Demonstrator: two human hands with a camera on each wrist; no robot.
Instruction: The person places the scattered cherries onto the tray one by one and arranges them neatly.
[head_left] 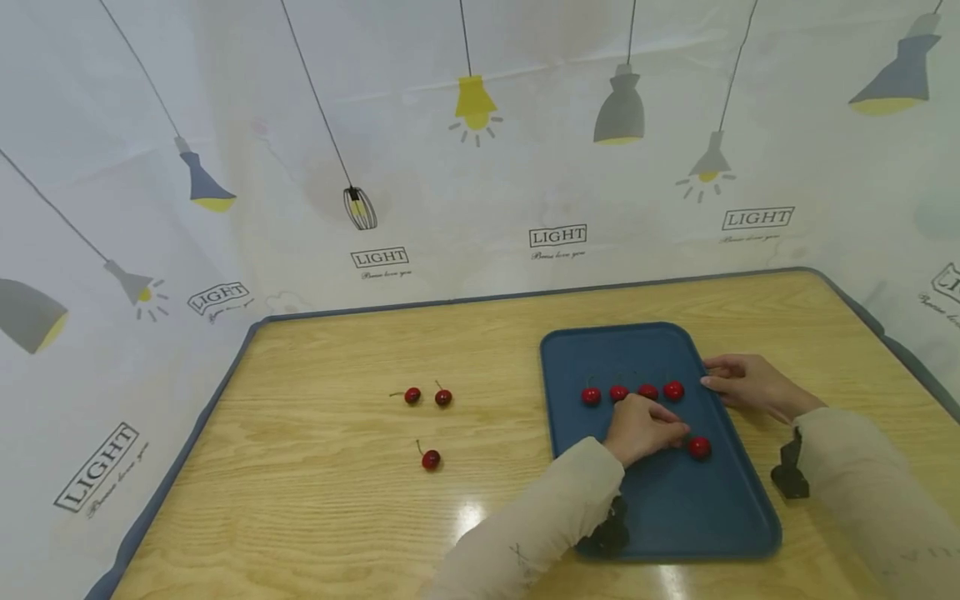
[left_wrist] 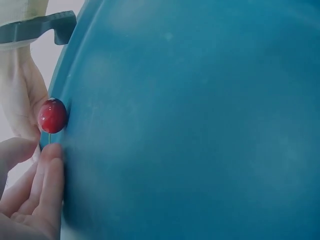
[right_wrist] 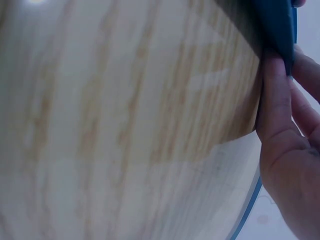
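Observation:
A blue tray (head_left: 663, 512) lies on the table, bearing a row of several red cherries and one separate cherry (head_left: 699, 447) nearer the person. My left hand (head_left: 641, 429) is over the tray, fingertips right beside that cherry. In the left wrist view the cherry's thin stem (left_wrist: 50, 137) runs to a fingertip, and a gap shows between the thumb and fingers. My right hand (head_left: 757, 387) grips the tray's right rim. The right wrist view shows its fingers (right_wrist: 276, 95) on both sides of the tray edge (right_wrist: 280, 30).
Two stemmed cherries (head_left: 443, 397) sit close together on the wooden table (head_left: 322, 500), left of the tray. Another cherry (head_left: 431, 460) lies nearer the person. Behind the table hangs a white curtain (head_left: 480, 192) printed with lamps.

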